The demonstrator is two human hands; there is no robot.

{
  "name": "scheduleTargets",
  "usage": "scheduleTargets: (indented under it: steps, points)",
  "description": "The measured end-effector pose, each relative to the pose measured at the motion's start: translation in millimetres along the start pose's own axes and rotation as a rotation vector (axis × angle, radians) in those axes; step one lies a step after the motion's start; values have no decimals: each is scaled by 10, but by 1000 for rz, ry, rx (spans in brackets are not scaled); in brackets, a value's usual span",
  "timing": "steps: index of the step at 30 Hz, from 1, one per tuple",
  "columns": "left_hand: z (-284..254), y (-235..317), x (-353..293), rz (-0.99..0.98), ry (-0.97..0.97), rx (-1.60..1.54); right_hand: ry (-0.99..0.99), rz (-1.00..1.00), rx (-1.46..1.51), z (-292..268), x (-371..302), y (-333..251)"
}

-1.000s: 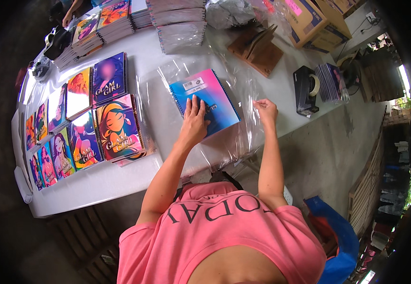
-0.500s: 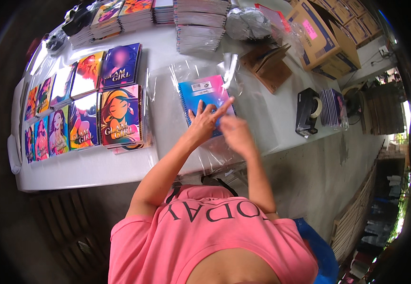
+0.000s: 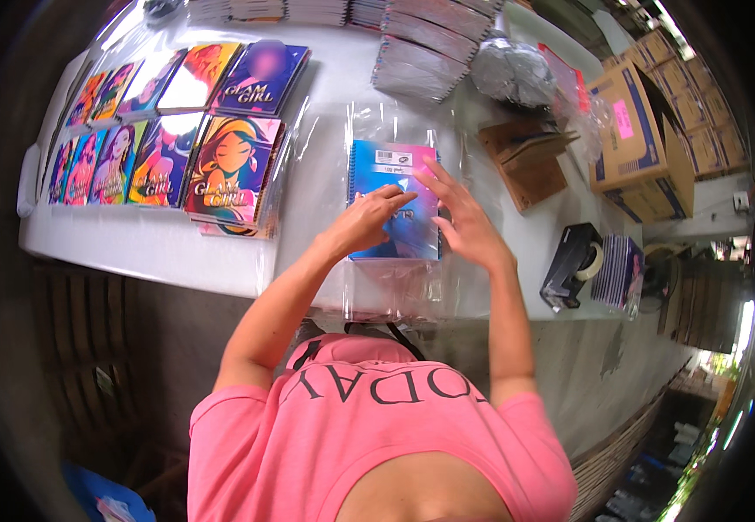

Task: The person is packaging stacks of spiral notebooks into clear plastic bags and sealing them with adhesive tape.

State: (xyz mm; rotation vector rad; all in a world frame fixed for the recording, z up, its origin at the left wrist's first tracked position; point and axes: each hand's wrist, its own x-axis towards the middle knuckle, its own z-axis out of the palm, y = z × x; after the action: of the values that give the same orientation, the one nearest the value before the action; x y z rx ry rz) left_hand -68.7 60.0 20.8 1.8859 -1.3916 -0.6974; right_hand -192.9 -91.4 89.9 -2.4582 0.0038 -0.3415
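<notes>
A spiral notebook (image 3: 413,233) with a blue-to-pink cover and a white barcode label lies flat on the table in front of me. Clear plastic film (image 3: 393,294) spreads under and around it, with a loose stretch toward the table's front edge. My left hand (image 3: 365,219) rests on the notebook's left half, its fingers stretched toward the right across the cover. Over the right edge is my right hand (image 3: 471,228), fingers spread, fingertips at the upper right part of the cover. Neither hand holds anything that I can see.
Rows of stacked notebooks with illustrated covers (image 3: 231,165) fill the left. Wrapped notebook stacks (image 3: 425,52) stand behind. To the right are a brown folded cardboard piece (image 3: 530,178), a black tape dispenser (image 3: 564,270), a small notebook stack (image 3: 618,277) and a cardboard box (image 3: 630,161).
The view has turned and shifted. My right hand, blurred and close against the left before, is now apart from it at the notebook's right edge, fingers spread. My left hand stays on the cover.
</notes>
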Motion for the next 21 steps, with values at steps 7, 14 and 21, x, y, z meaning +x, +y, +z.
scheduleTargets:
  steps: [7, 14, 21]
  points:
    - [61, -164, -146, -172, 193, 217, -579, -46, 159, 272, 643, 713]
    - [135, -297, -49, -209, 191, 478, -226, -40, 612, 359, 479, 899]
    - [186, -281, 119, -143, 146, 463, -165, 101, 608, 700, 439, 789]
